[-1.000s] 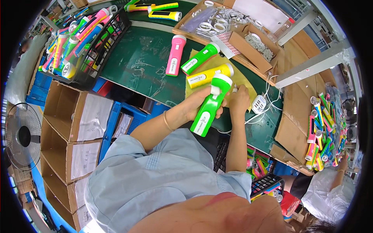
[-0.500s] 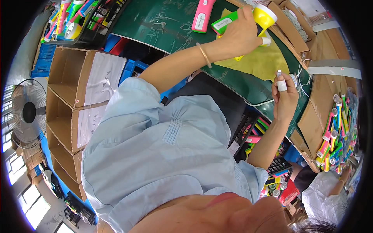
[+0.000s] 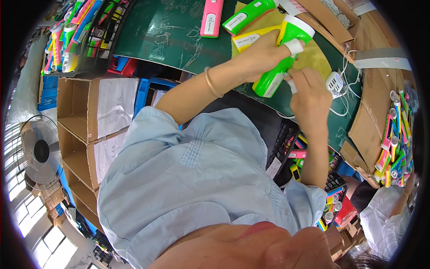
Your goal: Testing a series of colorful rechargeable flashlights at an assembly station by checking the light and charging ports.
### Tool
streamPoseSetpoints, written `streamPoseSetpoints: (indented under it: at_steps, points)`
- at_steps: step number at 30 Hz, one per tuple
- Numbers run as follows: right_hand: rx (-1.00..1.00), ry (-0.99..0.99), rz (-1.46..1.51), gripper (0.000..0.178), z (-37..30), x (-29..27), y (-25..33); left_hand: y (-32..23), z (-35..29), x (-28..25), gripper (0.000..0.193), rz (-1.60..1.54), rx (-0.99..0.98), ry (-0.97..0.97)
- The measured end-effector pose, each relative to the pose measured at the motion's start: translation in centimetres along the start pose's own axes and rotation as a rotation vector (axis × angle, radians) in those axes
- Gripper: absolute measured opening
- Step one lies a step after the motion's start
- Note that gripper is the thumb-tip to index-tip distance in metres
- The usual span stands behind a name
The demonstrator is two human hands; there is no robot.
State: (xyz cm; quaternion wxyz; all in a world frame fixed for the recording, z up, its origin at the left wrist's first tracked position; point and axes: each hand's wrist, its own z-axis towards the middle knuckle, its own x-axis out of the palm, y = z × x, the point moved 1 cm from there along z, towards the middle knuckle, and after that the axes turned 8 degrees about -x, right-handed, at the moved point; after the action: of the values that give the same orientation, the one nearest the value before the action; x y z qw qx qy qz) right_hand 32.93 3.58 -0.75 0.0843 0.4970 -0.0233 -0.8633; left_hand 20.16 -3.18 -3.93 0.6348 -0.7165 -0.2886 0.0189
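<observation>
My left hand (image 3: pixel 268 53), with a white wrap on its thumb, closes round a green flashlight (image 3: pixel 278 71) with a white rim, tilted over the green table. Against the flashlight's side, my right hand (image 3: pixel 309 94) pinches with its fingers; its thumb is wrapped in white too. The USB plug seen in that hand half a second ago is hidden now. Beyond my left hand lie a yellow flashlight (image 3: pixel 247 40), another green flashlight (image 3: pixel 248 18) and a pink flashlight (image 3: pixel 211 19). A yellow cloth (image 3: pixel 317 57) is spread partly beneath them.
A white multi-port charger (image 3: pixel 334 84) with a white cable (image 3: pixel 342 110) sits right of my right hand. Cardboard boxes (image 3: pixel 329 22) line the far right edge. Crates of flashlights (image 3: pixel 103 45) stand left; cardboard shelves (image 3: pixel 78 110) and a fan (image 3: pixel 41 151) are further left.
My left hand has picked up the green flashlight and brought it nearer, where a yellow flashlight was under it before. My right hand has moved left, up to the flashlight's side.
</observation>
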Motion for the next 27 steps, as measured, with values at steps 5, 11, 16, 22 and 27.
streamPoseSetpoints:
  at_steps: [5,11,16,22,27]
  points:
    - [0.103,0.017,0.668,0.017,-0.7,-1.7,1.8,-0.9,-0.5,-0.6,0.048,-0.139,0.302,0.181]
    - [-0.419,-0.236,0.248,0.029,-5.1,1.9,2.9,0.5,-0.5,-0.1,0.060,-0.551,0.069,0.179]
    - [0.481,-0.180,0.363,0.065,-5.2,2.6,4.4,2.5,-2.0,-0.8,0.054,-0.278,0.494,0.487]
    - [0.267,-0.294,0.648,0.039,-7.1,7.7,1.9,3.3,-4.5,-1.0,0.035,0.548,0.896,0.387]
    - [0.470,-0.230,0.628,0.018,-6.9,5.6,1.7,3.3,-5.3,-2.0,0.060,0.698,0.706,0.224]
